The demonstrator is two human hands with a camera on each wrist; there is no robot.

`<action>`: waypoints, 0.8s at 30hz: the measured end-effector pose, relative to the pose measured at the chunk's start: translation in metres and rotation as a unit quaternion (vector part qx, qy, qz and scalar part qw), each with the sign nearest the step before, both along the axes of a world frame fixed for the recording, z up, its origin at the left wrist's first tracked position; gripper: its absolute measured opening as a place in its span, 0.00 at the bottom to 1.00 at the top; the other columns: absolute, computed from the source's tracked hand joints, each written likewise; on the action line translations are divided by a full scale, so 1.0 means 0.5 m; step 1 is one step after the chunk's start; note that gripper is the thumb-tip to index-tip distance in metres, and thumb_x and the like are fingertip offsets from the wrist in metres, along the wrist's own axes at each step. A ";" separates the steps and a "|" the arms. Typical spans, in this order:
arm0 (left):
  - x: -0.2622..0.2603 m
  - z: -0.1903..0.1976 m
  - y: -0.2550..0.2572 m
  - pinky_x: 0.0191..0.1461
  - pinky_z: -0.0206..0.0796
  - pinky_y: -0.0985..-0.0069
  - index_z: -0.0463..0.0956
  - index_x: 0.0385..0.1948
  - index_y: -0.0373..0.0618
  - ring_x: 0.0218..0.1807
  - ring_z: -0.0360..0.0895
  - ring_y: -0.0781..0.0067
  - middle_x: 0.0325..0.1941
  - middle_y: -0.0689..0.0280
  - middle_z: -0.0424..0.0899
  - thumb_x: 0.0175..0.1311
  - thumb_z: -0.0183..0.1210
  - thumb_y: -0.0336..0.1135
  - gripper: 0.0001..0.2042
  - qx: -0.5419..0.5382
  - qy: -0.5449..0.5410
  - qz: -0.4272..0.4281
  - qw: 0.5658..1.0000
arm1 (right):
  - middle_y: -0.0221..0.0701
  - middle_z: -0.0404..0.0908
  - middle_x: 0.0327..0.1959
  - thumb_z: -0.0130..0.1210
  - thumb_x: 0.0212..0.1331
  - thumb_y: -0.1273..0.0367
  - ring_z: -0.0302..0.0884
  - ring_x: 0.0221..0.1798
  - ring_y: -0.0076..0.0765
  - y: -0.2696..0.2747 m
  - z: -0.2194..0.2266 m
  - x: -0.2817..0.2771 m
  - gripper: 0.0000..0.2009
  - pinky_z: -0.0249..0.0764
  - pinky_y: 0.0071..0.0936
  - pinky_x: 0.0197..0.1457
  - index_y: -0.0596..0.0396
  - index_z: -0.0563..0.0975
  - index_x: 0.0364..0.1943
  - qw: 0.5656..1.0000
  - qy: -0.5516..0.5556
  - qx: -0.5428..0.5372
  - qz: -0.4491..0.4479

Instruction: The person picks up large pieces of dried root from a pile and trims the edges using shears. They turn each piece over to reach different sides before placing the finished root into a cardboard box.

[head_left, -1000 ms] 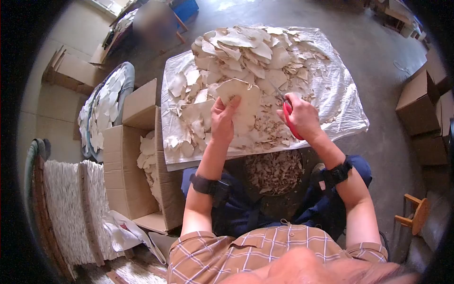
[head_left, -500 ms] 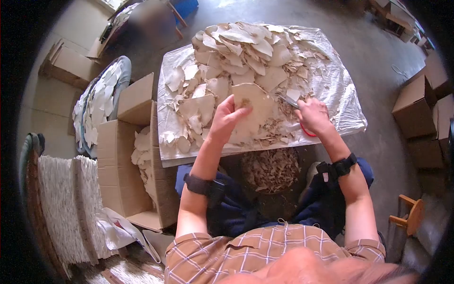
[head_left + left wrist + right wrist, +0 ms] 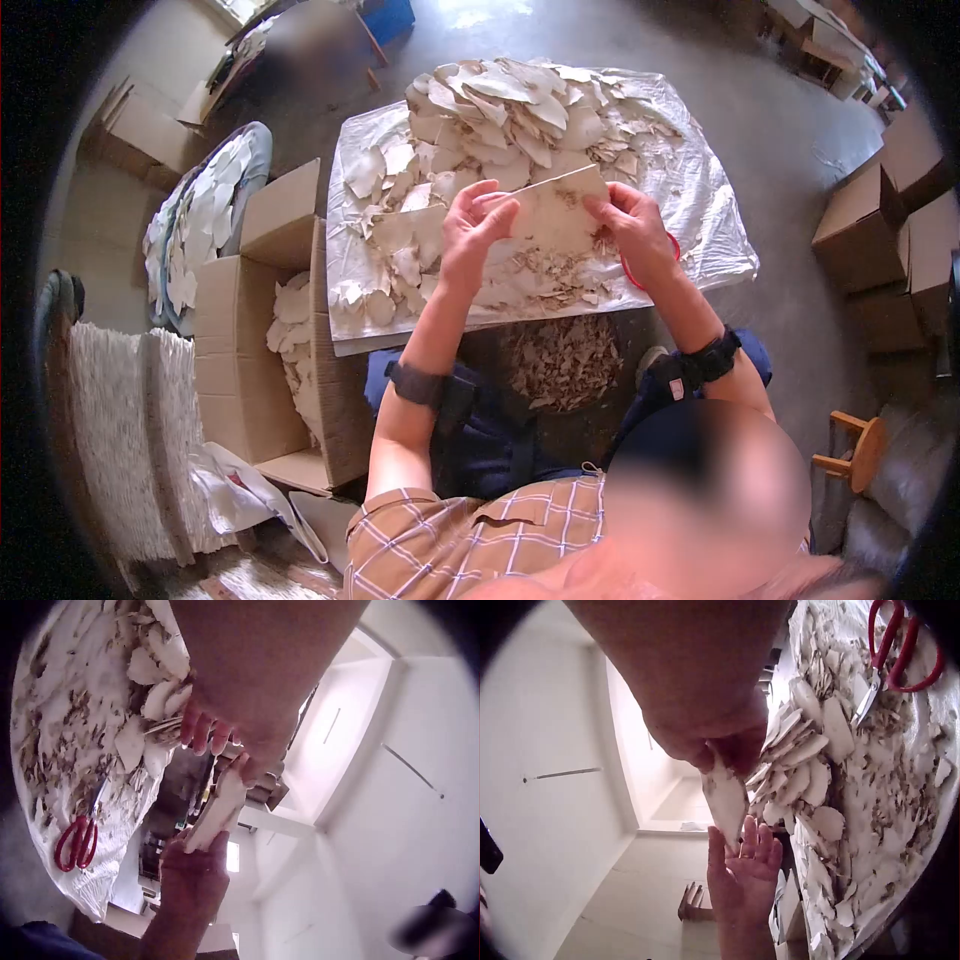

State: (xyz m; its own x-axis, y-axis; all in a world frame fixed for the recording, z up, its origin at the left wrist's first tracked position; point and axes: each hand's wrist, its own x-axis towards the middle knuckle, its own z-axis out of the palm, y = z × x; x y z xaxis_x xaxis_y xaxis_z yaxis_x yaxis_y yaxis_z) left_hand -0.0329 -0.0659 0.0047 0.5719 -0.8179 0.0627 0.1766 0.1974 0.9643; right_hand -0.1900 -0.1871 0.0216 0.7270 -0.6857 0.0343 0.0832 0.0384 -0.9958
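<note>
Above the cloth-covered table, a flat off-white piece [image 3: 560, 212] is held up between two hands. My left hand [image 3: 474, 232] pinches its left edge between thumb and fingers; my right hand [image 3: 638, 238] pinches the right edge near a brown patch. The right wrist view shows the piece [image 3: 726, 799] nearly edge-on, with the left hand [image 3: 744, 889] at its lower end. Red-handled scissors [image 3: 79, 840] lie on the cloth in the left wrist view, out of both hands; in the head view their red handle [image 3: 627, 272] shows beside the right hand.
A heap of similar pieces [image 3: 500, 100] covers the back of the table, with crumbs around it. Below the front edge is a container of scraps [image 3: 565, 365]. An open cardboard box [image 3: 225, 350] stands left, a wooden stool [image 3: 868, 452] at lower right, more boxes [image 3: 865, 230] at right.
The right hand has let go of the scissors and now grips the piece's right edge. The piece has been raised and tilted, its brown patch now near the right thumb.
</note>
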 end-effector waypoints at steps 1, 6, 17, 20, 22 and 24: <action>0.007 -0.003 0.003 0.36 0.71 0.78 0.69 0.41 0.40 0.31 0.74 0.78 0.33 0.68 0.74 0.56 0.55 0.34 0.13 -0.045 0.113 -0.004 0.993 | 0.26 0.75 0.25 0.51 0.54 0.69 0.70 0.25 0.17 0.009 0.005 0.000 0.08 0.69 0.17 0.26 0.61 0.74 0.32 0.999 -0.021 0.026 -0.025; -0.043 -0.009 0.018 0.37 0.72 0.73 0.70 0.41 0.39 0.38 0.77 0.72 0.40 0.63 0.77 0.56 0.54 0.29 0.12 -0.160 0.235 -0.122 0.951 | 0.25 0.76 0.26 0.53 0.54 0.69 0.71 0.26 0.17 0.049 0.018 0.005 0.07 0.70 0.16 0.27 0.59 0.74 0.32 0.998 -0.042 0.028 -0.037; -0.035 0.018 0.059 0.35 0.69 0.81 0.73 0.36 0.38 0.33 0.75 0.79 0.34 0.66 0.79 0.51 0.58 0.29 0.11 -0.063 0.084 -0.069 0.992 | 0.23 0.75 0.24 0.54 0.53 0.67 0.69 0.25 0.14 0.062 0.056 -0.004 0.09 0.68 0.14 0.26 0.59 0.75 0.33 0.991 0.074 -0.071 0.090; -0.030 0.022 0.042 0.35 0.68 0.83 0.72 0.38 0.38 0.33 0.75 0.80 0.34 0.67 0.78 0.52 0.58 0.30 0.12 -0.049 0.032 -0.104 0.993 | 0.23 0.74 0.23 0.53 0.54 0.66 0.68 0.24 0.14 0.038 0.052 -0.011 0.09 0.67 0.13 0.26 0.59 0.76 0.32 0.984 0.098 -0.062 0.134; -0.031 0.014 0.027 0.35 0.67 0.84 0.71 0.38 0.38 0.33 0.74 0.80 0.34 0.68 0.78 0.53 0.57 0.31 0.12 -0.036 0.017 -0.107 0.993 | 0.23 0.74 0.23 0.53 0.54 0.67 0.68 0.24 0.14 0.026 0.034 -0.014 0.08 0.67 0.13 0.27 0.59 0.76 0.31 0.979 0.125 -0.045 0.154; -0.033 0.010 0.006 0.38 0.67 0.82 0.70 0.40 0.37 0.35 0.74 0.80 0.36 0.67 0.78 0.52 0.58 0.29 0.13 -0.056 0.110 -0.097 0.988 | 0.23 0.75 0.24 0.52 0.54 0.68 0.68 0.23 0.14 0.020 0.013 -0.005 0.08 0.67 0.13 0.26 0.59 0.76 0.32 0.994 0.047 0.033 0.089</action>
